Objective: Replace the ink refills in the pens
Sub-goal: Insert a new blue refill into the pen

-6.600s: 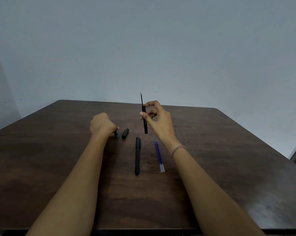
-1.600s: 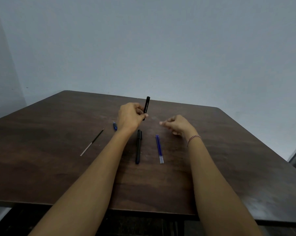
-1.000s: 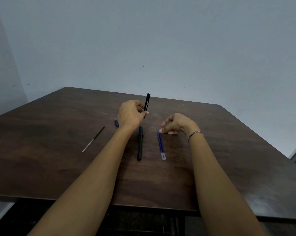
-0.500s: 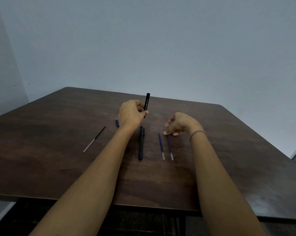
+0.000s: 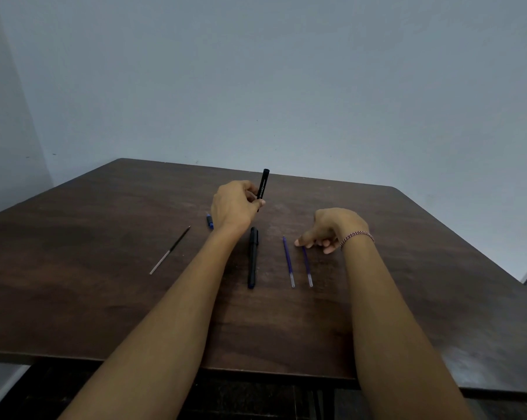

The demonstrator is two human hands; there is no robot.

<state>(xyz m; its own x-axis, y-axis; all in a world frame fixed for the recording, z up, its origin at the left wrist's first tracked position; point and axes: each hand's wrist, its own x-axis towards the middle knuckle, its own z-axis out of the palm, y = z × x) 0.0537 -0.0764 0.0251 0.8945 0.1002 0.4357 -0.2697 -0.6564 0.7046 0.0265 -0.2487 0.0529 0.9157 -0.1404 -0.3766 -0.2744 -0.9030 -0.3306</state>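
Table (image 5: 74, 298), left to right: spent refill (image 5: 169, 250); blue cap (image 5: 209, 221); left hand (image 5: 233, 207) gripping empty barrel (image 5: 263, 185) upright; capped black pen (image 5: 253, 257). Two blue refills, left one (image 5: 288, 260), right one (image 5: 306, 265), long axes toward the viewer. Right hand (image 5: 332, 227) nearer; fingers (image 5: 300, 242) half-curled, holding nothing, at the right refill's far tip.

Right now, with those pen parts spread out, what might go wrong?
The right hand is fingering one blue refill at its far end; it may roll into its twin or toward the table edge. The barrel is pinched low in the left hand, so it may slip. The small blue piece could get nudged away.
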